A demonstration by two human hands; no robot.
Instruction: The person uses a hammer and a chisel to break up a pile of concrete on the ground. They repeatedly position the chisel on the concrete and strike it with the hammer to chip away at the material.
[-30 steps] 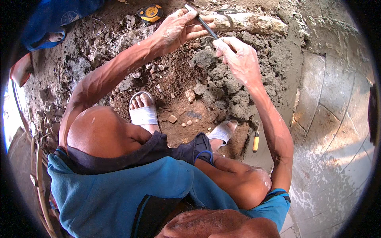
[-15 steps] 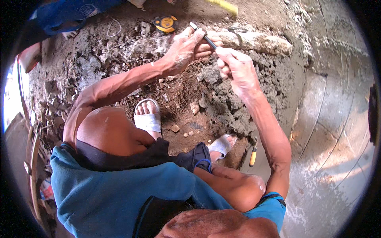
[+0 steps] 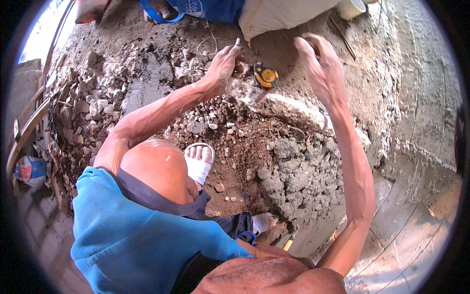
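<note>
My left hand (image 3: 223, 67) is closed, and the pale end of a slim pen (image 3: 238, 42) sticks up from its fingers. The rest of the pen is hidden by the hand. Farther right, my right hand (image 3: 324, 73) is raised with curled fingers, slightly blurred; whether anything is in them does not show. Between the two hands a yellow and black tape measure (image 3: 266, 76) lies on the ground, closest to the left hand. Just below it runs a long, rough pale block (image 3: 298, 110).
Wet grey mortar (image 3: 303, 179) is heaped below the block. Broken stones (image 3: 95, 105) cover the ground at left. A pale sack (image 3: 279, 17) and a blue bag (image 3: 210, 7) stand at the far side. A yellow-handled tool (image 3: 289, 242) lies near my leg.
My hands, which were together on the pen, have parted; the pen stays in the left and the right has swung away to the right. The view has shifted, showing more of the far side.
</note>
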